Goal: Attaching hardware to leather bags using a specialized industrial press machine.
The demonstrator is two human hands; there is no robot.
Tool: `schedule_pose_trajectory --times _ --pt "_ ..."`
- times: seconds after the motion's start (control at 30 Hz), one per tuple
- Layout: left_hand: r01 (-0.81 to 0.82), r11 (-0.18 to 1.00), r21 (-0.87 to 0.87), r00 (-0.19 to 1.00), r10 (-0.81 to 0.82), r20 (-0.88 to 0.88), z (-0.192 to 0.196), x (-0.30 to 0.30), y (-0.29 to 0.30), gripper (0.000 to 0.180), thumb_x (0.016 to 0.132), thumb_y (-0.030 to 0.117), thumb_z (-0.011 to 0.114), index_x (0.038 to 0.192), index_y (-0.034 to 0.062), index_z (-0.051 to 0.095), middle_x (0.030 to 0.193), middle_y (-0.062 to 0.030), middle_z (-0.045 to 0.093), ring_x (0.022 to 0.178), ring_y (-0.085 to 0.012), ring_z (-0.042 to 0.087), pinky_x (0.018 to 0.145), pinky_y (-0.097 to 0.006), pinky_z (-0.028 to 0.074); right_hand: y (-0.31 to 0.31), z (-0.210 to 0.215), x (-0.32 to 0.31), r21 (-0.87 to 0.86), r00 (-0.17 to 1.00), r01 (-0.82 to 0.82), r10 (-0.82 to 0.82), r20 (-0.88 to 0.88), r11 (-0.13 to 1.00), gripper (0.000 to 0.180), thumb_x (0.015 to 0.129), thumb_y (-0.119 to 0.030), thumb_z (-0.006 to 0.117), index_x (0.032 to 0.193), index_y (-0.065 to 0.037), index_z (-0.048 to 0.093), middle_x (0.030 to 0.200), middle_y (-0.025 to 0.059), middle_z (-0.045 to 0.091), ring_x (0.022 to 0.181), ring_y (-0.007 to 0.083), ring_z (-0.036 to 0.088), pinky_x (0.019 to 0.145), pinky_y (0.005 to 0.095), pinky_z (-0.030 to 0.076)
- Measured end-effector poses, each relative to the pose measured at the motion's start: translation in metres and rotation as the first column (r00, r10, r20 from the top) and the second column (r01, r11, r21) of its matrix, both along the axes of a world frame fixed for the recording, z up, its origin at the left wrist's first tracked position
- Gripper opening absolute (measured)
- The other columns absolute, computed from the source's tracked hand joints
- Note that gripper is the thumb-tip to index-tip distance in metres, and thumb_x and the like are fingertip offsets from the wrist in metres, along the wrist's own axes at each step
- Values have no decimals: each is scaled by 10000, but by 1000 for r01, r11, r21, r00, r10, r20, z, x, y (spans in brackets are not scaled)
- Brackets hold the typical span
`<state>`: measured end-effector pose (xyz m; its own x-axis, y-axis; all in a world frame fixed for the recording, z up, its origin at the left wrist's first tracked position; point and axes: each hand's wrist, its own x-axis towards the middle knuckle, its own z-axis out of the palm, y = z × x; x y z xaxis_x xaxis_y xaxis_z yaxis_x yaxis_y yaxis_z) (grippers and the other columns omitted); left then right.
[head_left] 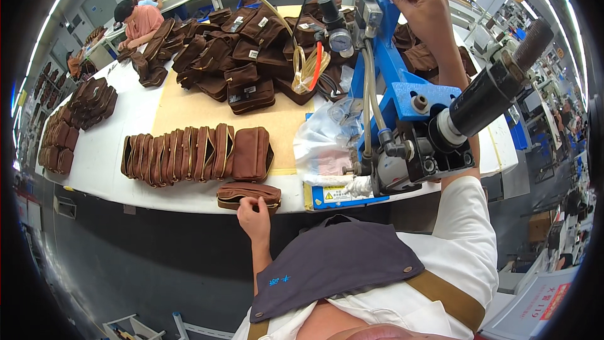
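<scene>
bright strip lights curve over a busy workshop, where people sit at far tables on the left. across the long white table [129, 113] lies a heap of brown bags [251, 53], with a row of brown zipped pouches [179, 156] standing side by side nearer the front edge. one brown pouch [225, 198] sits at that edge, just in front of the row's right end; the left hand [253, 213] pinches its near side, fingers bent close together. the right hand [423, 9] is raised by the top of a blue machine [395, 66], thumb and fingers apart; whether it touches, i cannot tell.
</scene>
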<state>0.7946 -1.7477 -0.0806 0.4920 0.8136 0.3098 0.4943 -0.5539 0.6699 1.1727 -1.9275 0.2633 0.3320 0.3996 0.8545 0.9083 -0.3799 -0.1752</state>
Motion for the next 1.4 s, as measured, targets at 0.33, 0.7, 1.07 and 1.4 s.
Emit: schedule_pose_trajectory --times 0.33,0.7,1.07,1.4 --pt "545 832 103 832 -522 -187 18 16 14 205 751 161 728 929 97 648 863 -50 647 834 -261 584 815 -410 398 -12 2 3 -103 990 -79 91 110 991 153 858 -154 665 973 -85 739 859 97 692 733 216 664 688 288 525" --pt "524 827 204 850 -490 -196 10 21 10 141 733 166 718 861 124 673 774 -37 668 768 -243 602 747 -376 391 -21 -9 -3 -127 979 -177 160 -129 976 209 899 -144 638 1083 -68 702 962 72 680 861 158 650 777 276 517" --pt "468 882 44 884 -468 -24 -5 33 17 79 761 154 684 789 126 615 677 -43 628 699 -269 598 670 -405 381 -138 -170 48 164 328 -428 322 -888 889 273 921 -237 620 1158 -103 645 1054 77 671 916 136 659 785 256 525" --pt "546 832 -104 837 -547 17 -16 2 16 94 775 110 660 834 99 587 751 -56 629 748 -274 589 696 -399 395 -101 -379 -249 -304 113 -7 -301 -947 953 223 798 -202 701 950 -42 731 782 43 687 725 125 625 689 276 487"
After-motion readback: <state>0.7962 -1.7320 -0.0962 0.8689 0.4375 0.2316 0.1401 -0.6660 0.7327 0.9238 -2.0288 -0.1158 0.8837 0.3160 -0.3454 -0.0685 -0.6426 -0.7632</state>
